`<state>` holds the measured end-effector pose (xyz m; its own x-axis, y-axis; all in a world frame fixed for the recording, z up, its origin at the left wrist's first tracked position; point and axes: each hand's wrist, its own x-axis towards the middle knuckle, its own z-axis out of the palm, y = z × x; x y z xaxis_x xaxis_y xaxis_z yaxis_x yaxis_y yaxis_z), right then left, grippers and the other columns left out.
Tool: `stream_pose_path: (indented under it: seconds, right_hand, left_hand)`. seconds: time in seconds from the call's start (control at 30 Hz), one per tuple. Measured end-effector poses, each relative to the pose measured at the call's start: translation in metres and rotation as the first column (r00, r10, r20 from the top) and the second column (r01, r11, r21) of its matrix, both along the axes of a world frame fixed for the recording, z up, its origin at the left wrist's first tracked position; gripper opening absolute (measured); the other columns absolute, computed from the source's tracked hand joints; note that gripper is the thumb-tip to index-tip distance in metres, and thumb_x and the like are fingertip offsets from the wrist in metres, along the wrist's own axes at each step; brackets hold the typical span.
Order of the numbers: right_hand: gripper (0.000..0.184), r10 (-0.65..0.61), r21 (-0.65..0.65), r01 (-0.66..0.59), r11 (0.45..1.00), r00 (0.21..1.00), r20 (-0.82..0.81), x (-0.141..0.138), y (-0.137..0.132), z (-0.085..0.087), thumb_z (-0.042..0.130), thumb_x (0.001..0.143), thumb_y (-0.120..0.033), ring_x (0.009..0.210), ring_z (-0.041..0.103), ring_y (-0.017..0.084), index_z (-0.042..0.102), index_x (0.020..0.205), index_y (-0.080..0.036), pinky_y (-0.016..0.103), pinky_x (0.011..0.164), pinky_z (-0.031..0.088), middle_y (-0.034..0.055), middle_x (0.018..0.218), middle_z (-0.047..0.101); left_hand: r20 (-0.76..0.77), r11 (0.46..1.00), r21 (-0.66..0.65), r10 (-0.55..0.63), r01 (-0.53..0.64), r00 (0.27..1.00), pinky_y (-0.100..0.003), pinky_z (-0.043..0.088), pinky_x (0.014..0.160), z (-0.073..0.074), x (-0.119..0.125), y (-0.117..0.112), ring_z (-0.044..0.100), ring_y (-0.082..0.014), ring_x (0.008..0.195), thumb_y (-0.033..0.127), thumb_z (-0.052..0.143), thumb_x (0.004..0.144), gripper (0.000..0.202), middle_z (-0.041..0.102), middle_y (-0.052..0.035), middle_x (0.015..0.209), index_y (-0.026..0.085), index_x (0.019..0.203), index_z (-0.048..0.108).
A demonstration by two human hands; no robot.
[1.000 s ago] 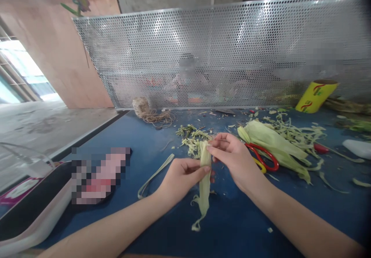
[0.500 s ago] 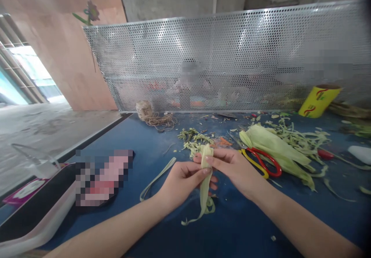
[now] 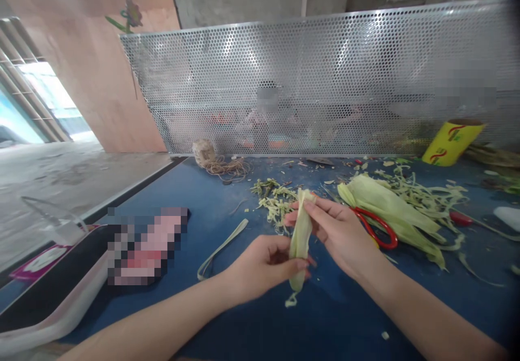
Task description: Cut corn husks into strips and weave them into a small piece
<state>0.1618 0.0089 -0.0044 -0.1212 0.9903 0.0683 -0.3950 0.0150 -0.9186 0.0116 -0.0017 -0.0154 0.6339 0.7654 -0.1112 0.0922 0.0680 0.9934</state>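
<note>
Both my hands hold a pale green corn husk strip point(image 3: 301, 234) upright above the blue table point(image 3: 252, 323). My left hand point(image 3: 266, 266) pinches the husk near its lower end, fingers closed. My right hand point(image 3: 339, 231) grips its upper end between thumb and fingers. A frayed tip of the husk hangs below my left hand. Red and yellow scissors point(image 3: 379, 225) lie just right of my right hand, partly under a pile of corn husks point(image 3: 390, 204).
Shredded husk scraps point(image 3: 274, 196) lie beyond my hands, with a loose husk strip point(image 3: 221, 247) to the left. A ball of twine point(image 3: 207, 155) sits by the perforated metal screen point(image 3: 325, 79). A yellow roll point(image 3: 450, 142) stands far right. A white tray point(image 3: 44, 307) lies at left.
My left hand slid down the husk toward its lower end while my right hand lifted the top. The dangling tail became shorter and the husk looks more bunched.
</note>
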Motion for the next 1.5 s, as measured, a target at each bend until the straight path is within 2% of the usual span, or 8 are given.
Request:
stream_pose_path:
  seconds: [0.1, 0.2, 0.3, 0.4, 0.47, 0.77, 1.23, 1.5]
  right_hand:
    - [0.018, -0.096, -0.030, 0.093, 0.995, 0.990, -0.101, 0.003, 0.001, 0.004, 0.066, 0.070, -0.032, 0.063, 0.064, 0.015, 0.067, 0.077, -0.015, 0.025, 0.063, 0.053, 0.0042, 0.069, 0.068]
    - [0.018, -0.154, -0.028, 0.152, 0.988, 0.981, -0.118, 0.008, 0.005, 0.005, 0.066, 0.069, -0.032, 0.059, 0.064, 0.014, 0.066, 0.078, -0.016, 0.025, 0.061, 0.053, 0.0033, 0.067, 0.068]
    - [0.019, -0.159, -0.027, 0.158, 0.987, 0.986, -0.046, 0.012, 0.009, 0.003, 0.066, 0.069, -0.033, 0.059, 0.064, 0.016, 0.066, 0.078, -0.016, 0.026, 0.059, 0.053, 0.0039, 0.068, 0.068]
    - [0.020, -0.103, -0.046, 0.104, 0.993, 0.994, 0.032, 0.014, 0.011, 0.001, 0.065, 0.070, -0.033, 0.064, 0.065, 0.018, 0.065, 0.079, -0.015, 0.028, 0.061, 0.053, 0.0057, 0.073, 0.069]
    - [0.022, -0.080, -0.064, 0.083, 0.994, 0.996, 0.050, 0.013, 0.011, 0.000, 0.064, 0.071, -0.033, 0.067, 0.066, 0.018, 0.063, 0.083, -0.014, 0.028, 0.064, 0.053, 0.0061, 0.075, 0.069]
    - [0.021, 0.045, -0.081, -0.034, 0.996, 0.991, 0.127, 0.011, 0.006, -0.001, 0.063, 0.071, -0.036, 0.068, 0.066, 0.019, 0.054, 0.079, -0.018, 0.028, 0.063, 0.052, 0.0046, 0.073, 0.068]
    - [0.021, 0.096, -0.059, -0.085, 0.995, 0.975, 0.202, 0.011, 0.006, -0.003, 0.059, 0.075, -0.036, 0.065, 0.066, 0.017, 0.049, 0.079, -0.019, 0.027, 0.059, 0.051, 0.0035, 0.074, 0.068]
    - [0.021, 0.117, -0.055, -0.108, 0.993, 0.972, 0.205, 0.010, 0.006, -0.005, 0.061, 0.073, -0.036, 0.064, 0.066, 0.018, 0.051, 0.080, -0.019, 0.028, 0.060, 0.051, 0.0035, 0.074, 0.069]
  left_hand:
    - [-0.174, 0.968, 0.209, -0.105, 0.140, 0.979, -0.024, 0.045, 0.074, 0.009, -0.001, -0.008, 0.059, -0.0141, 0.078, 0.031, 0.049, 0.081, 0.024, 0.064, -0.0061, 0.081, 0.011, 0.084, 0.062]
    - [-0.381, 0.861, 0.404, -0.148, 0.309, 0.913, -0.025, 0.039, 0.087, 0.026, -0.011, -0.011, 0.055, -0.0163, 0.096, 0.033, 0.050, 0.080, 0.024, 0.062, -0.0058, 0.102, 0.017, 0.093, 0.062]
    - [-0.542, 0.834, 0.510, 0.124, 0.208, 0.831, -0.030, 0.033, 0.094, 0.039, -0.031, 0.002, 0.049, -0.0171, 0.108, 0.039, 0.038, 0.085, 0.033, 0.055, -0.0022, 0.117, 0.026, 0.114, 0.050]
    - [-0.694, 0.746, 0.655, 0.533, 0.117, 0.485, -0.045, 0.028, 0.093, 0.037, -0.050, 0.029, 0.049, -0.0263, 0.105, 0.038, 0.047, 0.080, 0.030, 0.058, -0.0068, 0.111, 0.021, 0.103, 0.054]
    - [-0.776, 0.785, 0.607, 0.552, 0.124, 0.305, -0.047, 0.031, 0.086, 0.030, -0.059, 0.047, 0.051, -0.0304, 0.101, 0.036, 0.049, 0.077, 0.027, 0.061, -0.0110, 0.104, 0.017, 0.095, 0.057]
    - [-0.815, 0.845, 0.514, 0.428, 0.147, 0.392, -0.027, 0.038, 0.061, 0.007, -0.064, 0.068, 0.058, -0.0204, 0.076, 0.038, 0.051, 0.072, 0.021, 0.065, -0.0027, 0.081, 0.019, 0.077, 0.059]
    - [-0.818, 0.844, 0.511, 0.418, 0.164, 0.395, -0.028, 0.036, 0.061, 0.011, -0.055, 0.058, 0.057, -0.0218, 0.074, 0.038, 0.052, 0.071, 0.020, 0.063, -0.0032, 0.079, 0.019, 0.072, 0.056]
    - [-0.789, 0.831, 0.539, 0.443, 0.135, 0.425, -0.026, 0.039, 0.063, 0.009, -0.058, 0.061, 0.056, -0.0190, 0.074, 0.028, 0.046, 0.075, 0.019, 0.062, -0.0039, 0.081, 0.018, 0.089, 0.053]
